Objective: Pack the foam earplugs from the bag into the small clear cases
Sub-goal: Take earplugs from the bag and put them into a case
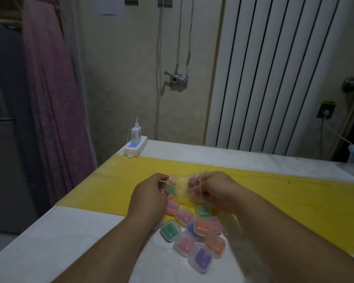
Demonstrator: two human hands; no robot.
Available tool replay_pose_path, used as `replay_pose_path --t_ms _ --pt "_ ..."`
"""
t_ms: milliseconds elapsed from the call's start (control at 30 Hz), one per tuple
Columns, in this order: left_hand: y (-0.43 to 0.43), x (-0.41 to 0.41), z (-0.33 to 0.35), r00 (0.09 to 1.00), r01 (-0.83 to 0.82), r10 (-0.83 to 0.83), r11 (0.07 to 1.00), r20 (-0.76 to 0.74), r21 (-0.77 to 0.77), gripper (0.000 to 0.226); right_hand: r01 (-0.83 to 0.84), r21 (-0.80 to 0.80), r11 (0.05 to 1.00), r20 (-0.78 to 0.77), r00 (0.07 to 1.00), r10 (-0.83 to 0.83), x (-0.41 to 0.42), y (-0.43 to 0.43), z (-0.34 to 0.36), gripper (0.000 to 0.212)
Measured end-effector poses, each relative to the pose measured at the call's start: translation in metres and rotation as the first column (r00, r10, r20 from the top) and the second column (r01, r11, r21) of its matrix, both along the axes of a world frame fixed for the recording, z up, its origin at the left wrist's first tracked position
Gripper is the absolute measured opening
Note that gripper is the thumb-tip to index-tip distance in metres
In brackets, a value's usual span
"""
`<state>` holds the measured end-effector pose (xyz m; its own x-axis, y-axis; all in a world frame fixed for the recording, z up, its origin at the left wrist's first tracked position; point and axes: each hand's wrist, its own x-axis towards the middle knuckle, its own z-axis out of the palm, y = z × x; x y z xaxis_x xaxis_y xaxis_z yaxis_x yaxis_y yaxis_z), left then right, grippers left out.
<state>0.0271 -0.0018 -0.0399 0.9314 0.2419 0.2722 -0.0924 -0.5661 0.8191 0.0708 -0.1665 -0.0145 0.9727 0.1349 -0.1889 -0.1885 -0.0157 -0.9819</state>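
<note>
A clear plastic bag of foam earplugs is stretched between both hands above the yellow strip of the table. My left hand grips its left end, where green and orange earplugs show through the plastic. My right hand grips the bag's right end, with red-edged plastic bunched at its fingers. Below the hands lies a heap of several small clear cases holding pink, green, orange and purple earplugs, among them a green one and a purple one.
The white table carries a yellow strip across its middle. A white power strip with a charger sits at the back left corner. The table's left edge drops toward a pink curtain. A radiator stands behind.
</note>
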Motion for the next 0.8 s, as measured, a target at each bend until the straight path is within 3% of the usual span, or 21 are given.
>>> replay_pose_path --t_ms 100,200,267,433,800 --pt "0.001 -0.001 0.001 1.000 -0.018 0.018 1.000 -0.001 -0.003 0.043 -0.086 -0.207 0.974 0.073 0.992 0.103 0.002 0.009 -0.002 0.027" --pt "0.001 0.000 0.000 1.000 -0.013 0.013 1.000 -0.015 0.022 0.043 -0.068 -0.546 0.835 0.229 0.947 0.227 0.006 0.019 0.000 0.025" --pt "0.001 0.001 -0.001 1.000 -0.014 0.015 1.000 -0.021 0.022 0.045 -0.043 -0.663 0.747 0.290 0.906 0.309 0.009 0.026 0.001 0.028" --pt "0.002 0.002 -0.004 1.000 0.000 0.001 0.999 -0.013 0.038 0.045 -0.015 -0.781 0.624 0.297 0.871 0.392 0.016 0.037 -0.008 0.023" --pt "0.001 0.003 -0.005 1.000 -0.014 0.015 0.999 -0.012 0.044 0.049 0.034 -0.849 0.528 0.282 0.873 0.397 0.023 0.049 -0.018 0.012"
